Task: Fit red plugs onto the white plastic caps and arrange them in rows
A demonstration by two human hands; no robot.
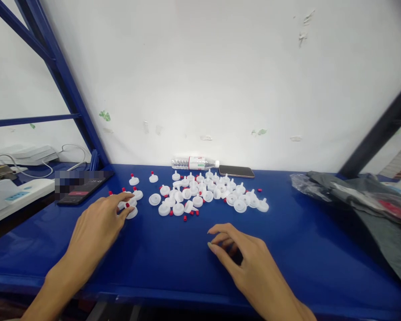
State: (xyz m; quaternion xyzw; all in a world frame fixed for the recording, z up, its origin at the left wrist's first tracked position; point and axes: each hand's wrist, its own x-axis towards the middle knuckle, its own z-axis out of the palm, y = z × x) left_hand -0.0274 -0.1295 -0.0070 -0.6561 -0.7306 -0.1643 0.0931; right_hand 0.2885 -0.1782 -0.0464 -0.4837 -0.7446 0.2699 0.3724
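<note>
Two bare hands work over the blue surface [173, 263], and the right hand [250, 256] is the nearer one to the main heap of white spouted caps [197, 201]. That heap spreads across the middle of the surface, toward its back edge, so from the right fingertips it lies ahead, reaching off to the left. The right hand holds nothing; its thumb and index fingertip stand apart, pointing left, nearer the front edge. Between it and the heap, a few loose red tips [185, 218] lie along the heap's front margin, the closest just ahead and to the left of the fingers. Most caps sit with their spouts upright; one front spouted cap [189, 206] is tipped over, its long axis running roughly sideways, spout to the right. Toward the left edge, the left hand [100, 218] has thumb and index finger pinched on a red-tipped cap [122, 205], among a small group of similar finished-looking caps [138, 194]; whether the held one touches its neighbours or the surface, I cannot tell.
</note>
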